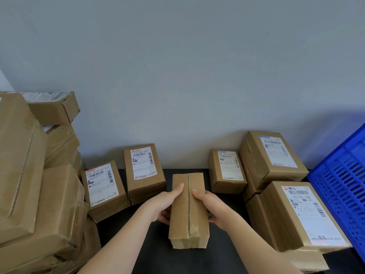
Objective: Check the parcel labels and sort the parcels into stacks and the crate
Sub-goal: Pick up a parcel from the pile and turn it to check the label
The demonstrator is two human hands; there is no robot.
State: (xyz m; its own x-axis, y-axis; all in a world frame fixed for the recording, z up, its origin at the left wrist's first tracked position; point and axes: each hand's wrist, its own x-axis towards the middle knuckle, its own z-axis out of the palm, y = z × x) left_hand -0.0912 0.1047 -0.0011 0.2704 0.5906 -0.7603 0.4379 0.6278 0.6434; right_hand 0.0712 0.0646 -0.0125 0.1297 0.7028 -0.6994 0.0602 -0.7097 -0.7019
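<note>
Being held between the left hand and the right hand, thumbs on its taped top and fingers curled beneath, the parcel (no label shows on this face) should be rolled over within that grip until a label can be read

We note matt brown cardboard parcel, glossy tape seam; white paper labels; blue perforated plastic crate; matt black counter

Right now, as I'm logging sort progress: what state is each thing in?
Held parcel: taped seam up, no label showing.
Left hand: grips its left side.
Right hand: grips its right side.
Parcel 133 E01 308: label up, topping a stack.
Blue crate: inside hidden.
</note>
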